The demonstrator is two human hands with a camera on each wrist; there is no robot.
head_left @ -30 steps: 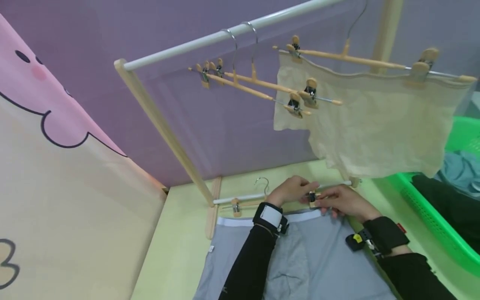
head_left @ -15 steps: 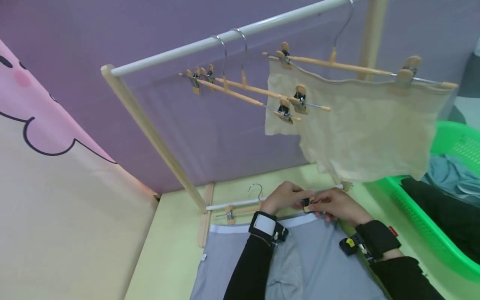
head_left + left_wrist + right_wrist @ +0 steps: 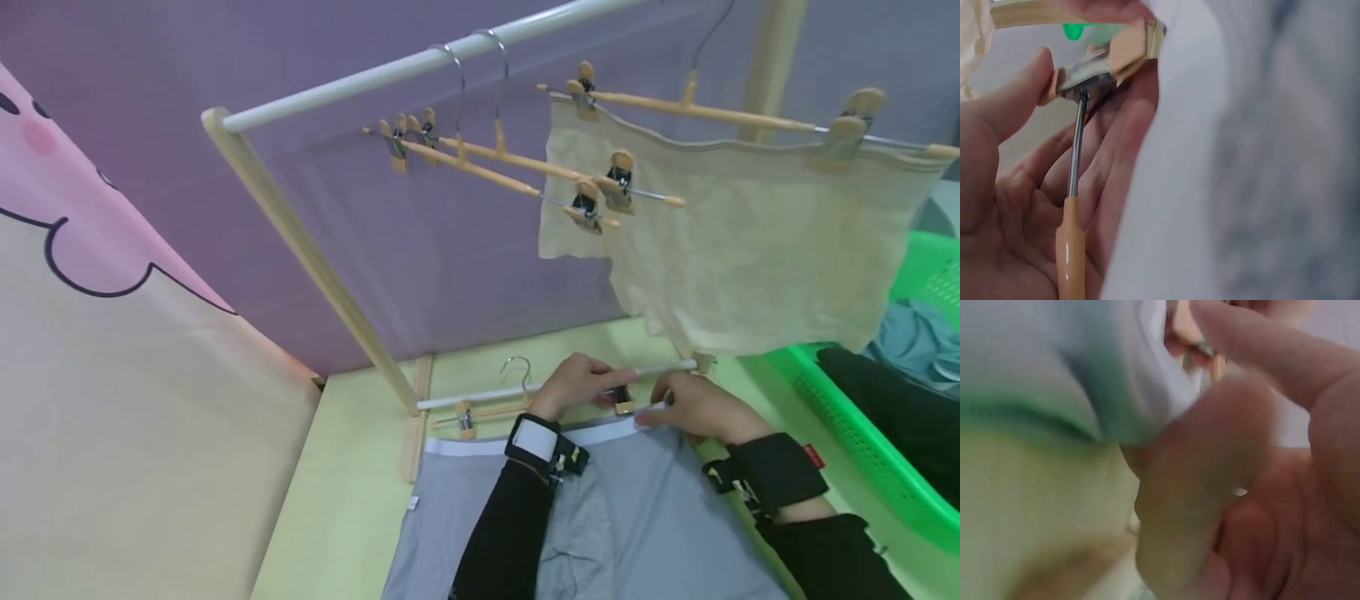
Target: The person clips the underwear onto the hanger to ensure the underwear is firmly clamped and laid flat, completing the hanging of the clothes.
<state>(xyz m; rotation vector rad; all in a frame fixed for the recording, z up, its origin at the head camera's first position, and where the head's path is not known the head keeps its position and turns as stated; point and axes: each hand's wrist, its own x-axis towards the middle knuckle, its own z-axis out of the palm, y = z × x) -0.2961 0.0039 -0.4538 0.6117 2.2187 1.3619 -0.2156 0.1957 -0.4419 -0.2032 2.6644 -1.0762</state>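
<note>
A light grey garment (image 3: pixel 667 492) with a white waistband (image 3: pixel 465 447) lies spread on the table. Along its upper edge lies a clip hanger (image 3: pixel 498 409), hook upward. My left hand (image 3: pixel 573 387) pinches the hanger's right clip (image 3: pixel 622 402) between thumb and fingers. In the left wrist view the clip's wooden pad (image 3: pixel 1129 47) shows beside the waistband, the metal rod (image 3: pixel 1076 150) crossing the palm. My right hand (image 3: pixel 701 408) pinches the waistband's right corner, just right of the clip. Blurred fingers (image 3: pixel 1204 444) hide part of the cloth in the right wrist view.
A rack with a white rail (image 3: pixel 420 65) stands over the work. Two bare clip hangers (image 3: pixel 480 167) and a hanger bearing beige cloth (image 3: pixel 750 242) hang from it. A green basket (image 3: pixel 847 433) of clothes stands at right. A purple wall (image 3: pixel 420 275) closes off the back.
My right hand has come away from the clip, moving slightly right to the waistband's corner. The left hand keeps its place on the clip. The head view has shifted a little.
</note>
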